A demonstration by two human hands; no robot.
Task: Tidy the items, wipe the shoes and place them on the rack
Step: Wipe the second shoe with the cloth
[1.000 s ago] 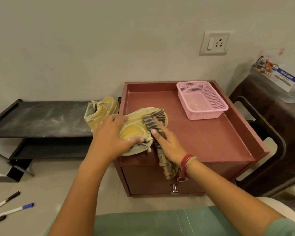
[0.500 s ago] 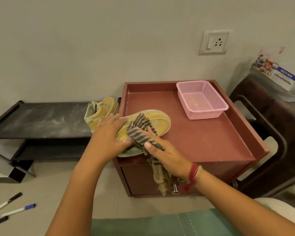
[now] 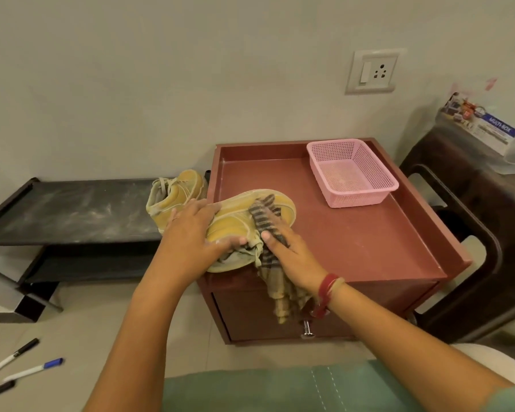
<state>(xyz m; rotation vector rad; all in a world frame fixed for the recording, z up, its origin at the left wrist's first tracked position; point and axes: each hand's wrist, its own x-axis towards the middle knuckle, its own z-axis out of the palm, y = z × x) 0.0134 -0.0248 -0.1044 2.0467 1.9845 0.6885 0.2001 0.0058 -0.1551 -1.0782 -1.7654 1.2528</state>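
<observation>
A dusty yellow shoe (image 3: 235, 217) lies on its side at the front left corner of the red cabinet top (image 3: 369, 239). My left hand (image 3: 194, 236) grips the shoe around its ankle part, thumb underneath. My right hand (image 3: 289, 251) presses a striped cloth (image 3: 265, 215) flat against the shoe; the cloth's tail hangs over the cabinet front. The second yellow shoe (image 3: 173, 194) stands on the right end of the black shoe rack (image 3: 72, 212).
A pink mesh basket (image 3: 351, 173) sits at the back right of the cabinet top. Three pens (image 3: 27, 370) lie on the floor at lower left. A dark chair (image 3: 473, 233) with a labelled box (image 3: 482, 126) stands to the right. The drawer knob (image 3: 307, 330) shows below.
My right hand has slid the cloth back and forth along the shoe, toward the heel and then back toward the toe. My left hand keeps its hold on the shoe.
</observation>
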